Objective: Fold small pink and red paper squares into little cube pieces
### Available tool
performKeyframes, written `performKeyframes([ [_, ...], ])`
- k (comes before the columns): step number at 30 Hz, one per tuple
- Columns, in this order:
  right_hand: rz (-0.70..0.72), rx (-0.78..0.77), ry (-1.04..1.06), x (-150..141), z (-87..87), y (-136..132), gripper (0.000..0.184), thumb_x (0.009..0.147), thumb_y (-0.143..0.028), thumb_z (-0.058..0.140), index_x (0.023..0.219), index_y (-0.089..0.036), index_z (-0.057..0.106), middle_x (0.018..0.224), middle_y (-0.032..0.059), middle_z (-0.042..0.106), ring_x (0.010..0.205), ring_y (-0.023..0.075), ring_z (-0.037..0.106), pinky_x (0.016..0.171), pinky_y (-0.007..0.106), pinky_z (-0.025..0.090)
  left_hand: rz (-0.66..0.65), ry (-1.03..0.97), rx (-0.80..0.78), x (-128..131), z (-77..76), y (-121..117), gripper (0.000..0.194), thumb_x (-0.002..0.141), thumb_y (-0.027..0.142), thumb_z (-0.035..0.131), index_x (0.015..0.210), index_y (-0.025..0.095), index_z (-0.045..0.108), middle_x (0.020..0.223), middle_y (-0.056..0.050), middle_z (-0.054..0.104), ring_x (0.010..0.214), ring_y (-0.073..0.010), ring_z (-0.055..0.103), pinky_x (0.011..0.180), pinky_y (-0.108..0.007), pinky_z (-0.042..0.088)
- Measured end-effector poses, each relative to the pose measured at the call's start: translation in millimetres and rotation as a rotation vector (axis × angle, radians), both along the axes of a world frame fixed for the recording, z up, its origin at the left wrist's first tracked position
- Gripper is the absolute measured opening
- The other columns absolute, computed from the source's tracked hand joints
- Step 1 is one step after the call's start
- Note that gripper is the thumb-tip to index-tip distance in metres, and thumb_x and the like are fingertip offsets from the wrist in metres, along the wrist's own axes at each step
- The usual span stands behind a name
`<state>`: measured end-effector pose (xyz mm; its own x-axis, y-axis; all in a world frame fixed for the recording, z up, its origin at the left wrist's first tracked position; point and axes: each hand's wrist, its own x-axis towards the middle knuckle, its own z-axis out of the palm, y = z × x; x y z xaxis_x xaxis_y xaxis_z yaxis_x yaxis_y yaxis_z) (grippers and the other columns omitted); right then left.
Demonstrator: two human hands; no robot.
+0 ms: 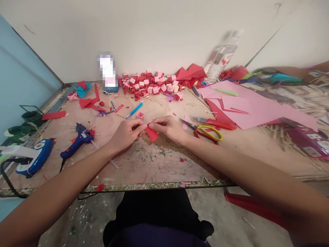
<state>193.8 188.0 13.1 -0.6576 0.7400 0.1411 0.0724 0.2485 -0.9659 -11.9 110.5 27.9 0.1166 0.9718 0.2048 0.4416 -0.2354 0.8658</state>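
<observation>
Both my hands meet over the middle of the wooden board [133, 164], pinching one small piece of red paper [152, 133] between them. My left hand [127, 133] has its fingers curled and grips the paper's left edge. My right hand [168, 128] is also closed, thumb and fingertips on the paper's top right. Just beyond my fingers a small folded pink paper box [140, 115] sits on the board.
Yellow-handled scissors [205, 131] and red-handled scissors [218, 123] lie right of my hands beside pink paper sheets [252, 106]. A blue glue gun [78, 139] and a second one [36, 157] lie left. A pile of small red and pink boxes [149, 85] and a plastic bottle [221, 56] stand by the wall.
</observation>
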Motion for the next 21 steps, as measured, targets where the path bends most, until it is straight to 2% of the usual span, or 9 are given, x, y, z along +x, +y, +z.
performKeyframes([
  [4,0.005,-0.007,-0.013,-0.3,1.1,-0.2,0.031,0.092,-0.045,0.074,0.075,-0.019,0.077,0.07,-0.0003,0.062,0.067,0.0153,0.049,0.068,0.034,0.04,-0.013,0.083,0.051,0.8,0.8,-1.3,0.034,0.098,0.034,0.064,0.066,0.022,0.062,0.06,0.0,0.06,0.06,-0.0161,0.053,0.064,-0.032,0.041],
  [8,0.012,0.026,-0.014,0.0,0.4,0.2,0.034,0.093,-0.045,0.072,0.073,-0.018,0.074,0.068,-0.0015,0.057,0.066,0.0145,0.046,0.068,0.033,0.037,-0.018,0.039,0.025,0.7,-2.0,-0.1,0.035,0.098,0.035,0.063,0.065,0.021,0.06,0.059,0.001,0.058,0.058,-0.0152,0.052,0.064,-0.031,0.041],
  [13,0.035,0.02,-0.039,0.9,-2.2,1.8,0.046,0.097,-0.057,0.072,0.075,-0.017,0.073,0.069,-0.0019,0.054,0.066,0.0135,0.042,0.065,0.032,0.033,0.04,-0.026,0.044,-1.1,-2.9,0.4,0.036,0.1,0.037,0.062,0.068,0.021,0.061,0.062,0.002,0.058,0.057,-0.0136,0.053,0.062,-0.03,0.042],
  [16,0.074,0.051,-0.036,1.8,-3.6,3.6,0.044,0.099,-0.055,0.07,0.082,-0.015,0.078,0.072,-0.0012,0.058,0.067,0.0136,0.042,0.064,0.031,0.033,0.046,-0.033,0.051,-1.4,-1.8,0.0,0.036,0.101,0.037,0.062,0.069,0.02,0.061,0.063,0.002,0.06,0.057,-0.0129,0.054,0.062,-0.03,0.044],
  [21,0.133,0.061,-0.055,2.0,-4.9,4.6,0.04,0.099,-0.049,0.07,0.075,-0.017,0.073,0.07,-0.0017,0.058,0.066,0.0133,0.042,0.064,0.03,0.036,0.003,-0.062,0.023,0.2,-4.4,1.6,0.03,0.1,0.039,0.066,0.076,0.02,0.067,0.066,0.002,0.063,0.06,-0.0142,0.058,0.061,-0.029,0.047],
])
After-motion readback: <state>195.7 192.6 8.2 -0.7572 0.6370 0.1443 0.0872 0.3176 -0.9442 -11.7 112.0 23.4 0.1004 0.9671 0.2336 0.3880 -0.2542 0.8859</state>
